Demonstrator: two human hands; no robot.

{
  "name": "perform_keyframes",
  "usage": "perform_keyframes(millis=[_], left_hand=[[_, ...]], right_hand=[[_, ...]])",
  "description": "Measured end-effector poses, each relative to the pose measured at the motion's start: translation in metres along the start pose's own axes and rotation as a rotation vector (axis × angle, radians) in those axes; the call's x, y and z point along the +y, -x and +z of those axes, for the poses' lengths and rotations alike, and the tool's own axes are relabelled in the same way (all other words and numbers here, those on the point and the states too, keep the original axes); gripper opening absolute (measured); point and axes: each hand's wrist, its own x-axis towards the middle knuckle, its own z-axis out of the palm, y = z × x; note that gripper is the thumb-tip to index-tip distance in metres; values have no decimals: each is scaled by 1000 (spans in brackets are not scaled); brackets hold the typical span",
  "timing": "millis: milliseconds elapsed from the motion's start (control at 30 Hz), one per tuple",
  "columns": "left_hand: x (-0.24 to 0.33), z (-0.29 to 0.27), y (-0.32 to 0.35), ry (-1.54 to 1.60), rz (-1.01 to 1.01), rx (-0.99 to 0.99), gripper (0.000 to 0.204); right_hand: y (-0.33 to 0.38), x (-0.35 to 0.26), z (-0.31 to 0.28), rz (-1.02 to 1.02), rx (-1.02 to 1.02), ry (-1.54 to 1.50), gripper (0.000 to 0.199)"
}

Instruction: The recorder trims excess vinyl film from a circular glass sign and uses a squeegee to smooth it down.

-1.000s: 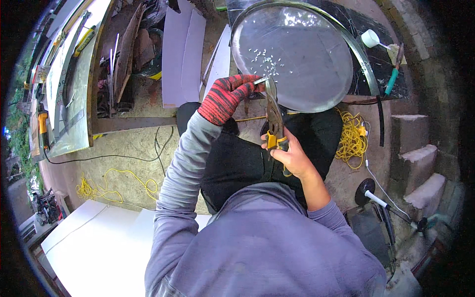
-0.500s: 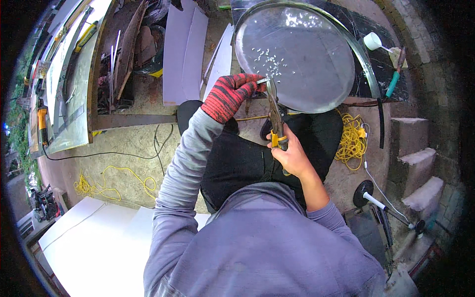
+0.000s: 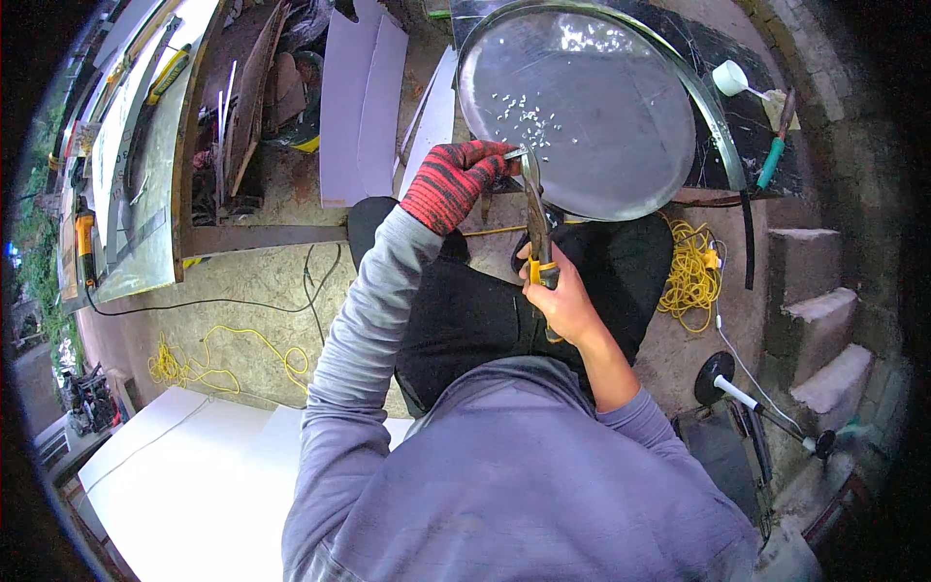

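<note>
A short row of dark printed characters, seemingly digits, stands on the long, narrow, grey curved strip (image 3: 119, 206) at the far left; the row follows the strip's length, near the strongly bent rim of the view; that strip lies on the broad, pale, flat board (image 3: 158, 254) with the brown edge; the slim yellow-and-black hand tool (image 3: 170, 75) on the same board bears dark marks, too small and blurred to read.

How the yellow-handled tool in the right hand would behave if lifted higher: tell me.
The yellow-handled tool is likely stiff and heavy for its size, given its long metal head. It may feel top-heavy, since the right hand grips only its handles.
</note>
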Motion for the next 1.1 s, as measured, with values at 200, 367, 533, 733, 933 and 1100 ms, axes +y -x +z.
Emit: perform_keyframes(millis=[200, 367, 533, 733, 933, 1100], left_hand=[[1, 1, -4, -91, -13, 10, 34], [-7, 6, -10, 117, -4, 35, 32], [-11, 2, -10, 85, 37, 44, 30], [-14, 1, -12, 7, 46, 55, 31], [-17, 0, -11, 22, 47, 51, 29], [-15, -1, -11, -4, 47, 48, 29]], right_hand=[[-1, -4, 4, 45, 12, -133, 30], [1, -5, 12, 118, 64, -222, 26], [-1, -8, 3, 186, -19, -332, 35], [-1, -13, -5, 104, -131, -230, 70], [1, -13, -5, 73, -114, -139, 70], [-2, -6, -5, 37, -71, -6, 71]])
